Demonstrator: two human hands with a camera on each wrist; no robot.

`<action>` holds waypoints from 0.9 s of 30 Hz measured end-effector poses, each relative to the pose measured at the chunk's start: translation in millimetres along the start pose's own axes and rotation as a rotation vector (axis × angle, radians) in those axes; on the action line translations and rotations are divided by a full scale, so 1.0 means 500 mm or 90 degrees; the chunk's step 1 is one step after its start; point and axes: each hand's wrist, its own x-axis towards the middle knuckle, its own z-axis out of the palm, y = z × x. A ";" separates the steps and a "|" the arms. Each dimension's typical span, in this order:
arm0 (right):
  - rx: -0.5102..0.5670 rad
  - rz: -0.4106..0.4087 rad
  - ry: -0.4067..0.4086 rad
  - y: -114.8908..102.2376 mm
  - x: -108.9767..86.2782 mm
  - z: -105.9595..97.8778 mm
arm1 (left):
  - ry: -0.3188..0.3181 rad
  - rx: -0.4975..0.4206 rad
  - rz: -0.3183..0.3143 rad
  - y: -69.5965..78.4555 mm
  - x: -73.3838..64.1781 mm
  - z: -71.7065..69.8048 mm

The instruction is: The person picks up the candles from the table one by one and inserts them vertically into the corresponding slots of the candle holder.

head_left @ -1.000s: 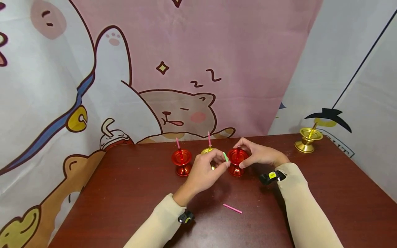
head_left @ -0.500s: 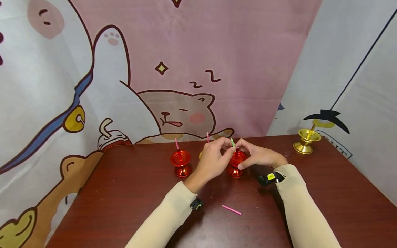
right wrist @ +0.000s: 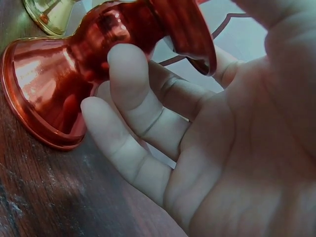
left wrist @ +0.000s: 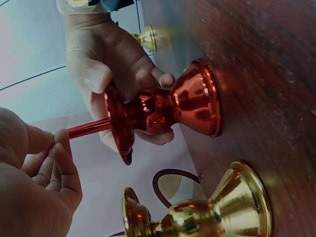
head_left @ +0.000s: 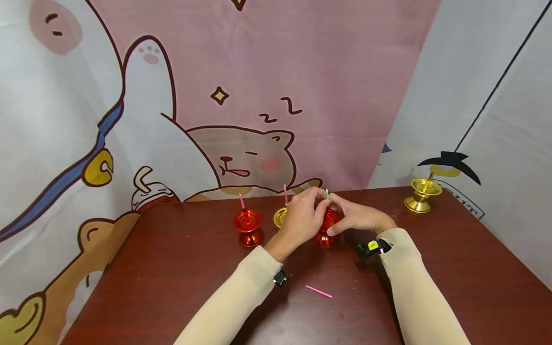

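Observation:
My left hand pinches a thin green candle upright over the right-hand red candle holder. In the left wrist view, the fingertips meet at the top of the holder's red tube, with only a sliver of green showing. My right hand grips this holder from the right, thumb at its dish and fingers around its waist. The right wrist view shows fingertips along the shiny red stem. Just left stands a gold holder with a pink candle, partly hidden by my left hand.
Another red holder with a pink candle stands further left. A loose pink candle lies on the brown table in front. At the back right is a gold holder. A cartoon-printed cloth hangs behind.
My left hand has moved right with the green candle, from beside the red holder to over its tube. The candle now stands upright. My right hand keeps its grip on the holder.

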 end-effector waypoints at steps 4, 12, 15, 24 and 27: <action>-0.009 0.000 0.003 -0.004 0.001 0.003 | 0.002 0.004 0.000 -0.003 0.000 0.002; -0.013 0.005 0.006 -0.005 -0.001 0.002 | -0.023 0.038 -0.009 0.002 0.005 -0.002; -0.008 0.004 0.006 -0.005 -0.002 0.002 | -0.036 0.051 -0.014 0.006 0.009 -0.004; 0.001 -0.007 0.005 -0.003 -0.003 0.005 | -0.056 0.070 -0.026 0.011 0.009 -0.005; 0.007 -0.007 0.002 -0.003 -0.004 0.004 | -0.049 0.065 -0.019 0.009 0.007 -0.003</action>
